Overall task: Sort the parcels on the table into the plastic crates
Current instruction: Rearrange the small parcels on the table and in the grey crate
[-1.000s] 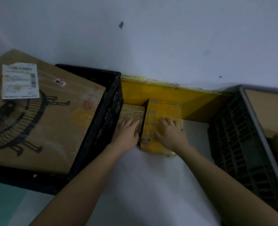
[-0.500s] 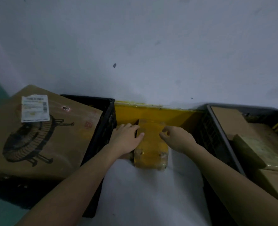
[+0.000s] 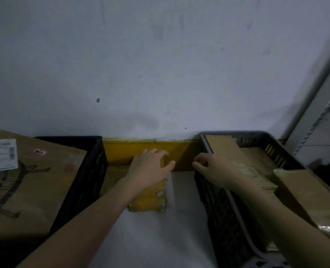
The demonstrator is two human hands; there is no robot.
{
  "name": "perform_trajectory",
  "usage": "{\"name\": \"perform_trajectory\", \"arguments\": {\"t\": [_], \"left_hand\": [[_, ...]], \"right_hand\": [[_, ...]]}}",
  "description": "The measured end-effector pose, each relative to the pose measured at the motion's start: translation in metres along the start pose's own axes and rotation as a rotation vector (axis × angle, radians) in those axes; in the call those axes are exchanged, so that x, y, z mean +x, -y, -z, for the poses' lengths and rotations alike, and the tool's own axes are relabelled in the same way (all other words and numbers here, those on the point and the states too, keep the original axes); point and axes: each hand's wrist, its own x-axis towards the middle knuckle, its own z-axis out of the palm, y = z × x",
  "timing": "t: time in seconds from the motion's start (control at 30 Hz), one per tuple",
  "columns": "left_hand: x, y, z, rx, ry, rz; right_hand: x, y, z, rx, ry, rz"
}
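A yellow parcel (image 3: 148, 200) lies on the white table (image 3: 150, 238) between the two crates. My left hand (image 3: 150, 169) lies over its far end, fingers curled over the top edge and thumb at its right side. Beside it to the left lies a flat brown parcel (image 3: 111, 176), partly hidden by my left forearm. My right hand (image 3: 212, 169) hovers at the left rim of the grey crate (image 3: 218, 200), fingers loosely curled and holding nothing. The black crate (image 3: 90, 171) stands at the left.
A large cardboard box (image 3: 34, 186) with a fan drawing and a white label lies across the black crate. The grey crate holds several brown parcels (image 3: 299, 188). A yellow strip (image 3: 125, 151) runs along the wall behind the table. A metal shelf upright (image 3: 319, 120) stands at far right.
My left hand has shifted right from the brown parcel onto the yellow one. My right hand has left the yellow parcel and moved right to the grey crate's rim. The view has tilted up.
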Motion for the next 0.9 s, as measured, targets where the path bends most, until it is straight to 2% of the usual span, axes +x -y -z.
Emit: {"name": "perform_trajectory", "arguments": {"t": [0.2,0.3,0.57,0.7,0.9], "left_hand": [[0.001,-0.075,-0.023,-0.116,-0.005,-0.051],[0.004,-0.116,-0.037,-0.178,0.015,-0.082],[0.004,-0.212,-0.08,-0.232,-0.015,-0.065],[0.005,-0.24,-0.099,-0.294,-0.026,0.007],[0.009,-0.263,-0.122,-0.353,-0.022,0.217]], "right_hand": [[-0.037,-0.064,0.016,0.09,-0.035,-0.032],[-0.056,-0.102,0.026,0.097,-0.117,-0.038],[-0.092,-0.19,0.048,0.046,-0.246,-0.198],[-0.111,-0.217,0.052,0.083,-0.263,-0.214],[-0.125,-0.225,0.042,0.083,-0.254,-0.092]]}}
